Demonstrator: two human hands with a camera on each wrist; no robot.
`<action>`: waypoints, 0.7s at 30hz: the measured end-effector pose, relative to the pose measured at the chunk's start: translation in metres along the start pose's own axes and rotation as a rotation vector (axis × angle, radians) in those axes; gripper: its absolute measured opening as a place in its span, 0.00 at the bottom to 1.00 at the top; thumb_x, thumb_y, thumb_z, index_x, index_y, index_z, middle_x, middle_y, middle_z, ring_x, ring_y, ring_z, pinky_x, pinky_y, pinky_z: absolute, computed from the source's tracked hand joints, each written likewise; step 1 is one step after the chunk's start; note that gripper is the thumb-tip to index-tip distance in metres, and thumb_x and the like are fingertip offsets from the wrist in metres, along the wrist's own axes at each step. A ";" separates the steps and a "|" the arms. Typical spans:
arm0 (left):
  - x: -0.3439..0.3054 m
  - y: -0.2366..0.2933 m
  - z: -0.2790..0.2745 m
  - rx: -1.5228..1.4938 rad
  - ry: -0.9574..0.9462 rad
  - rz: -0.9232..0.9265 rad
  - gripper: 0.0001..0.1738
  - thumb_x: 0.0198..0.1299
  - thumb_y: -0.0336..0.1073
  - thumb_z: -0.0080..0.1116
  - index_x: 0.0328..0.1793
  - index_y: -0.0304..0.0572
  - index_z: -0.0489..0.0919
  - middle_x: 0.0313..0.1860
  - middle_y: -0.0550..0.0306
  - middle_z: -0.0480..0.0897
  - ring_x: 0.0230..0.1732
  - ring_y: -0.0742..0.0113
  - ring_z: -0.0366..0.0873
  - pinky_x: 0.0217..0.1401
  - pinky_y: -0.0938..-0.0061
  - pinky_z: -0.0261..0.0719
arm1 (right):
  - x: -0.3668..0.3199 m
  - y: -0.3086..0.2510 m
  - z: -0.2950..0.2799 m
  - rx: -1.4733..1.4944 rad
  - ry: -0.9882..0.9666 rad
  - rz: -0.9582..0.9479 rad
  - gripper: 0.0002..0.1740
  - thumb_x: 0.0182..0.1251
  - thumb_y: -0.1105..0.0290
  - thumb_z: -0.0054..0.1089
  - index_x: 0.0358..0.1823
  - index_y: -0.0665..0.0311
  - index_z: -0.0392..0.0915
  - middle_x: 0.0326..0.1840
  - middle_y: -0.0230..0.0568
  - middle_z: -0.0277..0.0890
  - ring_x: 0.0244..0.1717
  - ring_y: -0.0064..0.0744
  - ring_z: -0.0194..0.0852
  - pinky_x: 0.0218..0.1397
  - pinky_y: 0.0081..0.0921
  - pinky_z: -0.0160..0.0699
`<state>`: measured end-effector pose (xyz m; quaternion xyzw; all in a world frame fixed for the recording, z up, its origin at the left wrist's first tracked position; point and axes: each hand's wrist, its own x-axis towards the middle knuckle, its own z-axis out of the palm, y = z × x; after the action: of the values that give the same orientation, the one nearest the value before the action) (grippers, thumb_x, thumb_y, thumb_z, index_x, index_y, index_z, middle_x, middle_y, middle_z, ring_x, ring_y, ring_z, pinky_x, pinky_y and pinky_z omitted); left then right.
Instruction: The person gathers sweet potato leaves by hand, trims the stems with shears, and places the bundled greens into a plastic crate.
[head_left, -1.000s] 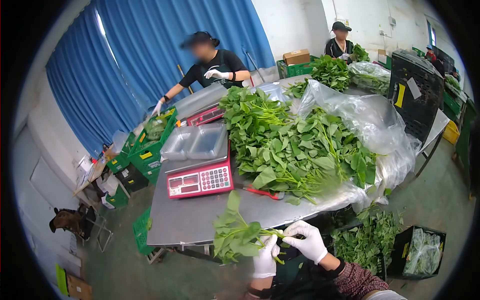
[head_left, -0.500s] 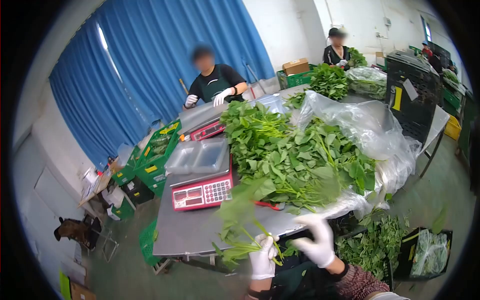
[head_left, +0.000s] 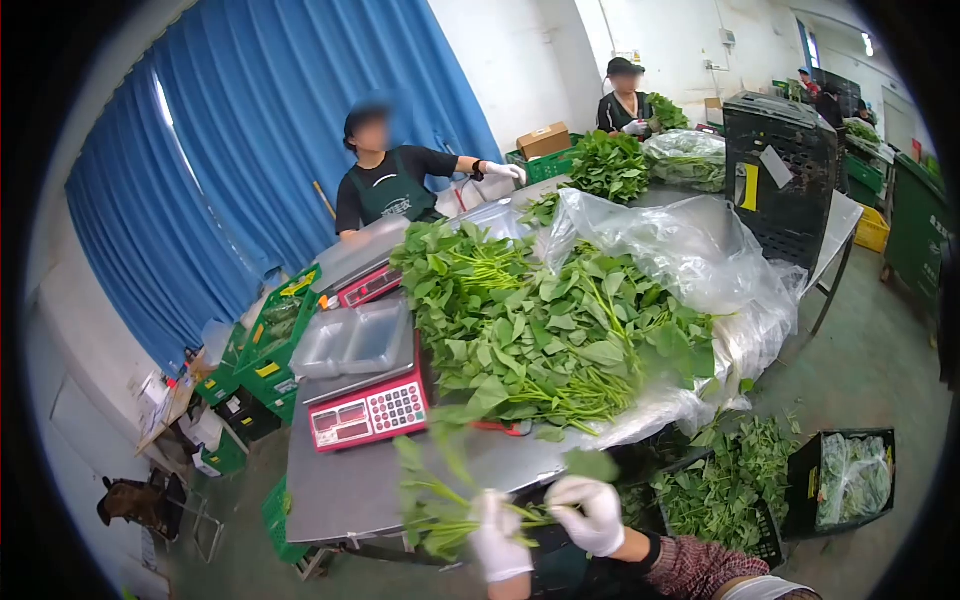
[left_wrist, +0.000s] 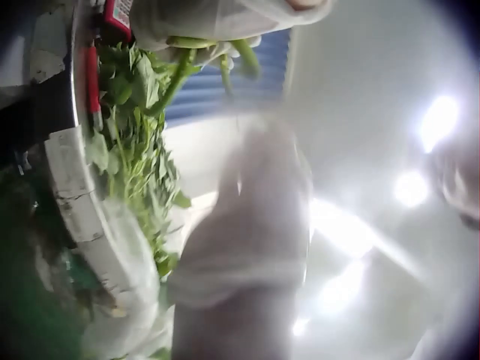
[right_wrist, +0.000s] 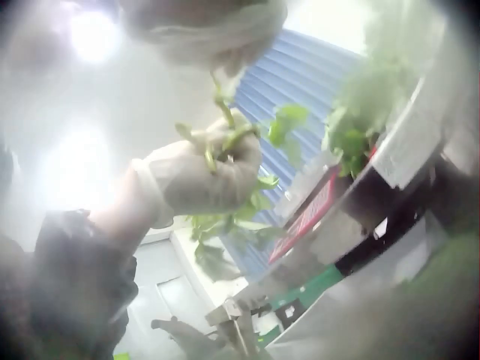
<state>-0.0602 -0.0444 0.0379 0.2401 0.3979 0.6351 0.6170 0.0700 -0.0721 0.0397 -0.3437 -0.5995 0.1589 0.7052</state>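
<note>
Little done, seemingly: gripping one bunch [head_left: 440, 500], left hand [head_left: 497, 545] curled round stems, right hand [head_left: 592, 515] pinching them; heap [head_left: 540, 330] waiting on table [head_left: 340, 490].

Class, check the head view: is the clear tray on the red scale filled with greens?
No, the clear tray on the red scale holds no leaves; the greens lie heaped beside it.

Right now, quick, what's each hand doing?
Left hand: closed, gripping the bunch of greens.
Right hand: closed, pinching that bunch's stems.
</note>
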 end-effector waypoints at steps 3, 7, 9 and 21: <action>0.020 0.028 -0.006 -0.108 0.175 0.122 0.09 0.66 0.42 0.51 0.38 0.46 0.73 0.20 0.72 0.66 0.13 0.84 0.51 0.15 0.85 0.51 | 0.019 -0.020 -0.058 -0.401 0.637 -0.094 0.04 0.60 0.73 0.57 0.34 0.65 0.74 0.33 0.38 0.76 0.32 0.30 0.72 0.39 0.24 0.71; 0.032 0.021 -0.023 -0.272 -0.060 -0.021 0.09 0.67 0.42 0.49 0.42 0.47 0.74 0.19 0.72 0.64 0.14 0.83 0.53 0.17 0.85 0.55 | 0.089 -0.019 -0.091 0.045 0.833 -0.001 0.08 0.63 0.70 0.53 0.36 0.68 0.76 0.35 0.37 0.76 0.35 0.29 0.73 0.43 0.22 0.71; 0.035 0.012 -0.035 -0.343 -0.228 -0.172 0.11 0.68 0.44 0.47 0.45 0.48 0.75 0.19 0.72 0.63 0.15 0.82 0.54 0.20 0.82 0.59 | 0.101 0.040 -0.119 -0.464 0.358 0.069 0.10 0.61 0.65 0.56 0.35 0.66 0.78 0.36 0.37 0.76 0.38 0.32 0.74 0.44 0.24 0.72; 0.026 0.005 -0.026 -0.115 -0.315 -0.128 0.15 0.68 0.40 0.46 0.55 0.41 0.72 0.21 0.63 0.69 0.19 0.76 0.60 0.25 0.79 0.61 | 0.170 0.080 -0.121 -0.524 0.385 0.015 0.10 0.53 0.72 0.63 0.37 0.65 0.79 0.33 0.39 0.78 0.35 0.35 0.78 0.42 0.23 0.74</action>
<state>-0.0868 -0.0238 0.0226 0.2753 0.2737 0.5707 0.7236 0.2401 0.0573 0.1052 -0.5416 -0.4730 -0.0636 0.6920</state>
